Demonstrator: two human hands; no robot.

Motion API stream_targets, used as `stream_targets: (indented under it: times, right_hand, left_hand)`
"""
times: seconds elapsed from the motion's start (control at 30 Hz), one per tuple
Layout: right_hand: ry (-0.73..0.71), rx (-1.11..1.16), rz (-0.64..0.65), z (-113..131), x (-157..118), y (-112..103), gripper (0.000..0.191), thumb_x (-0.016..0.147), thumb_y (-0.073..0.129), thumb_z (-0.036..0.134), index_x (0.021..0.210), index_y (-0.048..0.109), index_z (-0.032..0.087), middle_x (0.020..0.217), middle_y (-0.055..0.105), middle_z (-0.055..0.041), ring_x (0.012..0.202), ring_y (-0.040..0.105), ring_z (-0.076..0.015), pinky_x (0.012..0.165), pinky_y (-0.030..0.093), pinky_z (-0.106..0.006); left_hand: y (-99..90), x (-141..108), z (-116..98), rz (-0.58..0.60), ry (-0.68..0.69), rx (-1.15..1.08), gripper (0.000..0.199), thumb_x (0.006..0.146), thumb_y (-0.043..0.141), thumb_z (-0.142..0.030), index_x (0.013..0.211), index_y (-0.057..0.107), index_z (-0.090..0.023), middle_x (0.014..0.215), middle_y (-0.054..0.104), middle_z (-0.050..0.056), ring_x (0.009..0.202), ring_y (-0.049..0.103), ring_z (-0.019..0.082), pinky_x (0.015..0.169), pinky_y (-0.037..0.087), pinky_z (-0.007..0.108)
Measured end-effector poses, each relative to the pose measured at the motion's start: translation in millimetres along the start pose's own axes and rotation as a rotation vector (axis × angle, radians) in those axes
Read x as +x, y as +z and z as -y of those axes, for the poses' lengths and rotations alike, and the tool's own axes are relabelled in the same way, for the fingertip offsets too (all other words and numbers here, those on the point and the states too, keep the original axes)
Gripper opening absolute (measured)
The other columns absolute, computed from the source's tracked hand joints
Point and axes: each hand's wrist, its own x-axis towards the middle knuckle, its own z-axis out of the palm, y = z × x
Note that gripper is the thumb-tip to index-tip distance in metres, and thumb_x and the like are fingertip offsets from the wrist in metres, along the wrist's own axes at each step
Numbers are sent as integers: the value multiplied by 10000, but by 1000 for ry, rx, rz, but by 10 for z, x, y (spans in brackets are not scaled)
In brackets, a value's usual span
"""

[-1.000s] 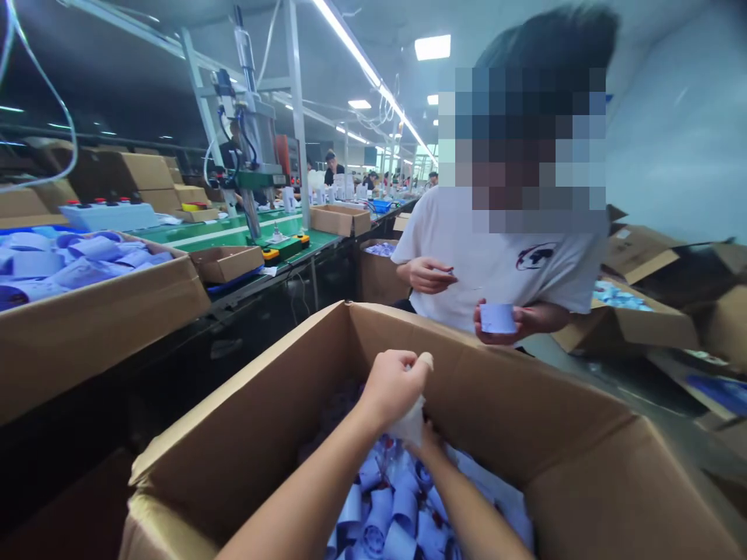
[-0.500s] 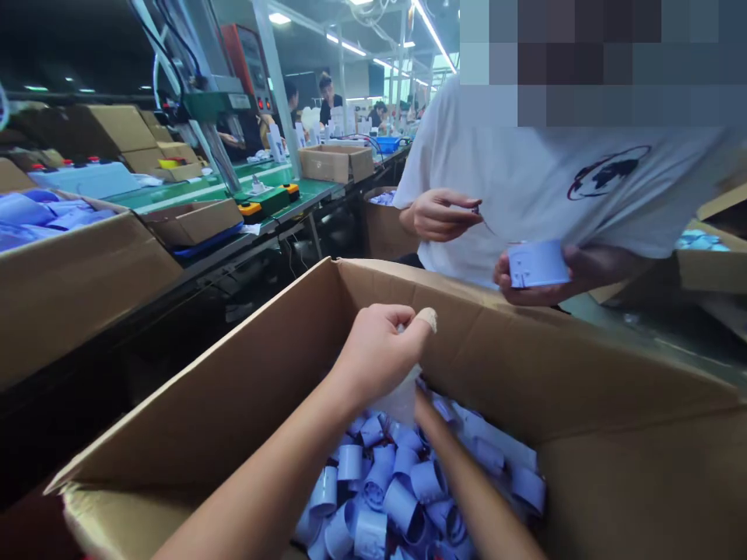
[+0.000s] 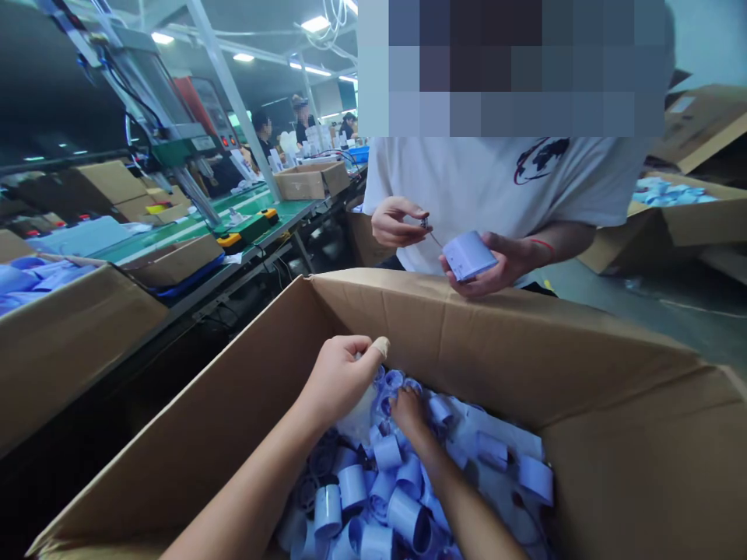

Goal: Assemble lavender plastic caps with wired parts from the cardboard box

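My left hand (image 3: 344, 377) is closed in a fist above the parts, its thumb tip wrapped in a pale covering. From it hangs a translucent plastic bag (image 3: 359, 418), gripped at its top. Deeper in the carton, my right hand (image 3: 408, 410) has its fingers curled down beside a short white plastic cylinder (image 3: 386, 404); its fingertips are hidden, so what they hold cannot be made out. Many similar white cylinders (image 3: 406, 513) lie loose below both hands. All this is inside a large cardboard carton (image 3: 496, 327).
Across the carton a person in a white shirt (image 3: 478, 183) holds another white cylinder (image 3: 470, 255) and a small part on a wire. A green workbench (image 3: 245, 210) with a press machine (image 3: 169, 117) stands at left. Other filled cartons (image 3: 689, 210) are on both sides.
The view has swung to the right. My right hand, hidden behind the bag before, now shows among the cylinders. The other person's cylinder and small wired part are closer together.
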Motion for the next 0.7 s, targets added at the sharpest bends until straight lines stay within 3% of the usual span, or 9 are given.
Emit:
stream_targets:
  times: [0.13, 0.23, 0.4, 0.53, 0.63, 0.7]
  right_hand:
    - [118, 18, -59, -12, 86, 103, 361, 829, 486, 131, 1166, 595, 66, 1259, 539, -238, 1151, 518, -324, 901, 400, -369]
    - [137, 79, -57, -8, 114, 135, 352, 831, 402, 40, 1055, 666, 104, 1164, 620, -201, 1112, 557, -292, 836, 427, -345]
    - [121, 265, -121, -63, 56, -95, 309, 800, 429, 31, 892, 715, 101, 931, 716, -187, 922, 656, -272, 773, 463, -328]
    - [14, 511, -209, -57, -147, -313, 319, 834, 406, 93, 929, 708, 131, 958, 739, -121, 902, 673, -199, 738, 518, -279]
    - [-190, 867, -144, 1, -322, -346, 329, 851, 389, 191, 797, 708, 132, 848, 759, -76, 882, 669, -148, 676, 553, -264]
    - [-308, 1074, -105, 73, -420, -334, 301, 843, 444, 255, 712, 703, 177, 756, 757, -44, 909, 668, -155, 714, 562, -300]
  left_hand:
    - [-6, 26, 87, 10, -4, 25, 434, 745, 454, -469, 446, 296, -198, 448, 241, -65, 441, 214, 64, 426, 168, 221]
    - [-26, 47, 122, 5, -15, 34, 426, 746, 458, -463, 451, 301, -198, 453, 241, -67, 444, 215, 65, 426, 167, 217]
    - [-63, 68, 121, -4, -28, 54, 429, 760, 456, -475, 458, 331, -196, 448, 280, -68, 440, 249, 69, 434, 195, 214]
    - [-129, 94, 138, 5, -10, 205, 417, 758, 479, -445, 454, 348, -191, 446, 296, -68, 462, 276, 77, 454, 210, 217]
    - [-203, 81, 153, 64, 28, 310, 276, 730, 537, -382, 554, 477, -178, 512, 417, -59, 524, 373, 95, 489, 273, 209]
    - [-237, 47, 148, 164, 50, 349, 164, 709, 577, -335, 731, 602, -175, 604, 513, -47, 588, 446, 110, 536, 330, 208]
